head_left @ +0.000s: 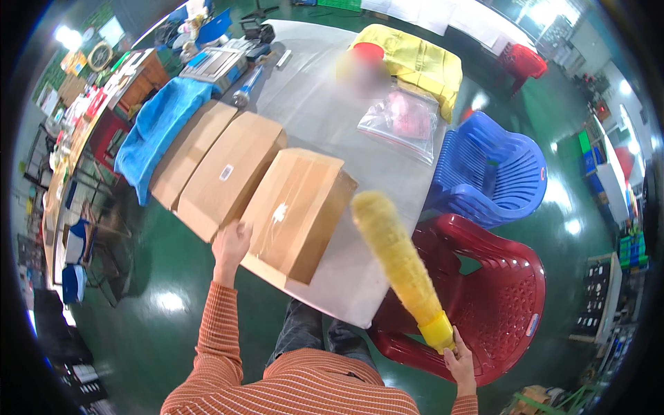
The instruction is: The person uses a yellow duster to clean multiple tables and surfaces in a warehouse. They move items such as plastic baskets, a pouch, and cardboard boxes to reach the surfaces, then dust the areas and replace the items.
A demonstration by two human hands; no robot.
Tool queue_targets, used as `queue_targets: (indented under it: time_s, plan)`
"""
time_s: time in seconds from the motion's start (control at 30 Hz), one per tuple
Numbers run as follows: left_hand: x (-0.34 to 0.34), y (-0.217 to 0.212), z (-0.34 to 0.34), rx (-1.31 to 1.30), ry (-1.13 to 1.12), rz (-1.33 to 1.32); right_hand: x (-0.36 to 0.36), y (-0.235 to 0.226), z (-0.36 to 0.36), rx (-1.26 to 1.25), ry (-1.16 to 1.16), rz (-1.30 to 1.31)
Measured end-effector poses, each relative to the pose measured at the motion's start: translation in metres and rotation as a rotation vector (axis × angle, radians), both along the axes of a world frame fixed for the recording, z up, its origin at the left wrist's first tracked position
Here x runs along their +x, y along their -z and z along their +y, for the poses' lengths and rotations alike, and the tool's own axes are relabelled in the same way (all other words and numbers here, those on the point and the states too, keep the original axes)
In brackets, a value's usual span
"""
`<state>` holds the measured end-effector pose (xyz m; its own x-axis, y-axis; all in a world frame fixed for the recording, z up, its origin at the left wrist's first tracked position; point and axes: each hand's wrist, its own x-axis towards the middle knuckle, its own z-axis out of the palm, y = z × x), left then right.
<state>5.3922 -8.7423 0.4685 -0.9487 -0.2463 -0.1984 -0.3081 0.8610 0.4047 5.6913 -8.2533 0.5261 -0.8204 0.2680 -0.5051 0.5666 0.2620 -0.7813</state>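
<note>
My right hand [458, 358] is closed round the handle end of a fluffy yellow duster [394, 252]. The duster slants up and left from it, its head above the table's right front edge. At the table's front edge my left hand [232, 245] has its fingers curled in against the near edge of a taped cardboard box [294, 200]; its fingertips are partly hidden. Left of that box stands a second cardboard box [228, 173] with a small white label. A third cardboard box [194, 153] sits beyond it, beside a blue cloth [160, 128].
A dark red plastic chair [494, 304] and a blue plastic chair [494, 166] stand along the right side of the grey table [315, 104]. Farther back on it lie a clear plastic bag [401, 121], a yellow cloth [415, 55] and tools. A blurred patch hides something there.
</note>
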Motion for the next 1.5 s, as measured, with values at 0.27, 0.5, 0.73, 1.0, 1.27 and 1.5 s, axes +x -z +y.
queue_targets:
  time_s: [0.27,0.5,0.73,1.0,1.27,1.5]
  plan:
    - [-0.273,0.006,0.199,0.967,0.328,-0.273,-0.046,0.065,-0.128,-0.337,0.561,0.029]
    - [-0.336,0.141,0.330,1.509,-0.432,-0.616,-0.053,0.083,-0.206,-0.450,0.715,0.016]
    - [-0.340,0.131,0.399,1.819,-0.613,-0.460,-0.043,0.110,-0.211,0.735,0.066,0.137]
    - [-0.369,0.140,0.412,1.416,-0.241,-0.438,-0.061,0.092,-0.206,-0.402,0.863,-0.027]
    - [-0.355,0.122,0.418,1.663,-0.192,-0.115,-0.055,0.101,-0.199,-0.445,0.845,0.006]
    - [-0.360,0.090,0.397,2.028,-0.047,-0.177,-0.047,0.106,-0.198,-0.443,0.805,0.030]
